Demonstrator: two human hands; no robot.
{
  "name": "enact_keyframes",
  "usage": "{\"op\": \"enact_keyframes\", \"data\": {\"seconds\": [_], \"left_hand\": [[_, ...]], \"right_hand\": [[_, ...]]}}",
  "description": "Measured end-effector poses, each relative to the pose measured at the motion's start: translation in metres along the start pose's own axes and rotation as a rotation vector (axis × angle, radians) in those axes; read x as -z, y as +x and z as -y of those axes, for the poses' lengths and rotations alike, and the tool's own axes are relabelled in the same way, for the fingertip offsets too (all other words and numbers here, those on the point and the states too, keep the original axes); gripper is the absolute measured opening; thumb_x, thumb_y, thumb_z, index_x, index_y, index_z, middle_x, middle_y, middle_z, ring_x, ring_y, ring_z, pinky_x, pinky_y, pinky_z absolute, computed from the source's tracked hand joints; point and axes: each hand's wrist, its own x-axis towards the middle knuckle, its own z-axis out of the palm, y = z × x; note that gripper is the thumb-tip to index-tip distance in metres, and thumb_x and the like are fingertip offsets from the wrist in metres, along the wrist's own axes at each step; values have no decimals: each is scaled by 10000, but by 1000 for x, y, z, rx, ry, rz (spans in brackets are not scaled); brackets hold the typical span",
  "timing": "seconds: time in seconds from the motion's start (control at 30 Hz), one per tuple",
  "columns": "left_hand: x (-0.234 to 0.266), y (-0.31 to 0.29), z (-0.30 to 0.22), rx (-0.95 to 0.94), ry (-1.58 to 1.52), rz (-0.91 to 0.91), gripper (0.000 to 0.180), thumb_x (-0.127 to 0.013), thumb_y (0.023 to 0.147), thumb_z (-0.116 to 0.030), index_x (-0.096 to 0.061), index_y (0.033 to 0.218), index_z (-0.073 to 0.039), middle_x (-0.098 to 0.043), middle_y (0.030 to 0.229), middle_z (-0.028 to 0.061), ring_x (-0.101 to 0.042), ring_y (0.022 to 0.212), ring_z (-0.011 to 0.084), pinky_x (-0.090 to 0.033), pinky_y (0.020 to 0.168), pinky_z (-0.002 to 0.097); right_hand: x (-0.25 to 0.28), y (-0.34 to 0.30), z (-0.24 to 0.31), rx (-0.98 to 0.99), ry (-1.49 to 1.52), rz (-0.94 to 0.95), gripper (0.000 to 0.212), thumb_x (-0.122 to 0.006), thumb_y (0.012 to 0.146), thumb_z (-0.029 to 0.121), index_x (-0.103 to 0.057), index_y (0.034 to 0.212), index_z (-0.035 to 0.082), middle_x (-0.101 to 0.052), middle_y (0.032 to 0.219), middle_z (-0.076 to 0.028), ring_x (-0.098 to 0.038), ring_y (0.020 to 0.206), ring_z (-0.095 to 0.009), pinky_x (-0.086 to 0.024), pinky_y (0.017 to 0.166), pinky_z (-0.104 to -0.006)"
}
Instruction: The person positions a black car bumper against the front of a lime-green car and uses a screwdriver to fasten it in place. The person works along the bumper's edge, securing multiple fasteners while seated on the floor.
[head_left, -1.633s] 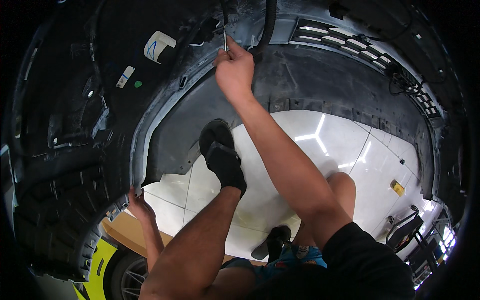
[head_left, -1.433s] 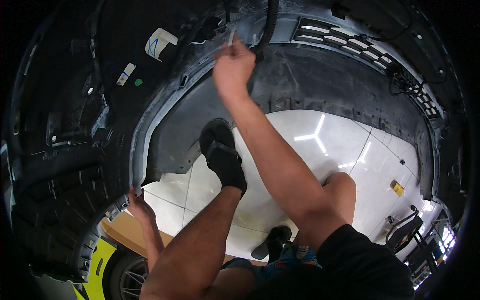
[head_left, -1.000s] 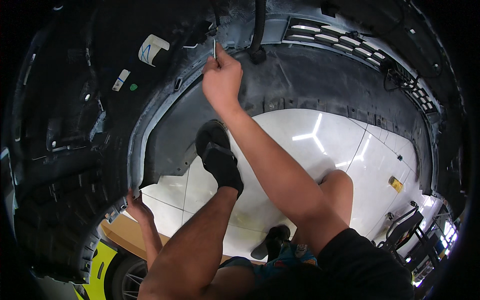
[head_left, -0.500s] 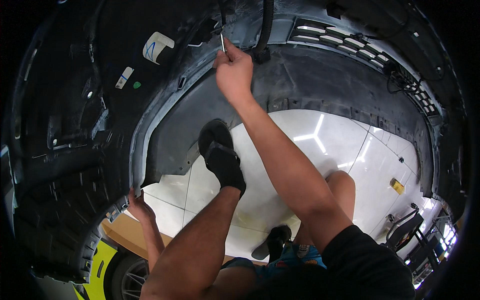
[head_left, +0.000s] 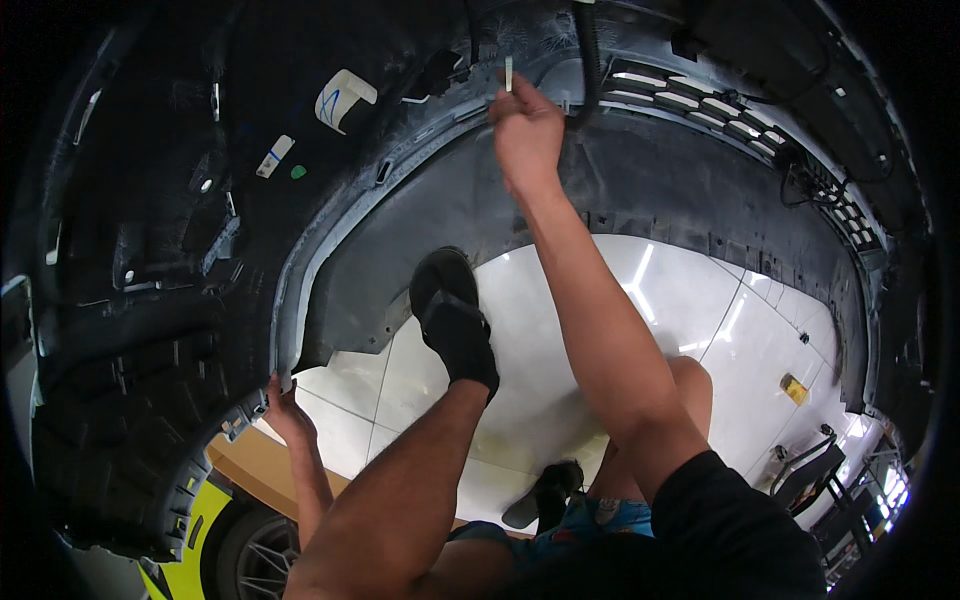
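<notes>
Shell [head_left: 420, 190]: here it is, big, dark and curved, wrapping round you from left to right, its ribbed inner side facing you, probably so the fittings sit within reach.
Right hand [head_left: 530, 140]: up at the top, your arm stretched out, fingers narrowed to a pinch; that light hold probably favours fine control over force.
Strip [head_left: 508, 73]: slim and pale, caught in those fingers, one end poking up beyond them; too small to name, and whether it touches the shell cannot be told.
Left hand [head_left: 288, 415]: low on your left, fingers closed on the end of the pale rim [head_left: 283, 330], likely there to steady the shell.
Sandal [head_left: 440, 280]: your left foot set forward, overlapping the shell's lower flap in view, perhaps for balance; contact is unclear.
Hose [head_left: 588, 60]: ribbed and black, just right of your right hand, with the mesh grille [head_left: 690, 100] farther right.
Floor [head_left: 540, 380]: glossy pale tiles under you, a small yellow item [head_left: 793, 389] off to the right; lower left, cardboard [head_left: 255, 470] beside a yellow-green car [head_left: 205, 520].
</notes>
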Motion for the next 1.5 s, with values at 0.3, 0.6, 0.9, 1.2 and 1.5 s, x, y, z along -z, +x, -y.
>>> {"op": "enact_keyframes", "data": {"seconds": [0.3, 0.6, 0.9, 1.2, 1.5], "left_hand": [[14, 8, 11, 42, -36, -21, 413, -685, 883, -128, -553, 1250, 6, -584, 1257, 105, -584, 1110, 217, -512, 890, 369], [20, 11, 12, 43, -30, 22, 392, -669, 903, -133, -542, 1258, -27, -575, 1253, 100, -578, 1100, 207, -525, 860, 372], [-1, -3, -2, 60, 0, -36, 495, -681, 876, -120, -488, 1326, -49, -542, 1300, 102, -571, 1125, 229, -516, 886, 366], [-1, -2, -5, 31, -21, -7, 449, -679, 880, -99, -518, 1294, -34, -567, 1273, 99, -578, 1116, 227, -511, 901, 374], [10, 2, 1, 54, -51, 9, 422, -693, 880, -97, -532, 1263, -24, -579, 1253, 99, -584, 1102, 222, -516, 883, 376]], "right_hand": [[-14, -30, 54, -322, 57, 51, 352, -553, 941, 37, -622, 1281, -25, -591, 735, 7, -496, 682, -53, -414, 633, -215], [-21, -28, 31, -284, 156, 79, 346, -524, 985, 41, -611, 1320, 41, -617, 776, -8, -435, 614, -32, -368, 567, -204], [-22, -24, 14, -231, 200, 122, 354, -509, 1002, 42, -592, 1344, 69, -603, 781, -5, -365, 555, -20, -307, 495, -195], [-19, -22, 6, -239, 247, 171, 356, -497, 1017, 70, -570, 1366, 73, -590, 794, -1, -359, 560, -15, -303, 496, -186], [-22, -27, 11, -264, 285, 174, 346, -508, 1018, 91, -573, 1357, 70, -586, 805, 0, -364, 566, -14, -296, 498, -178]]}}
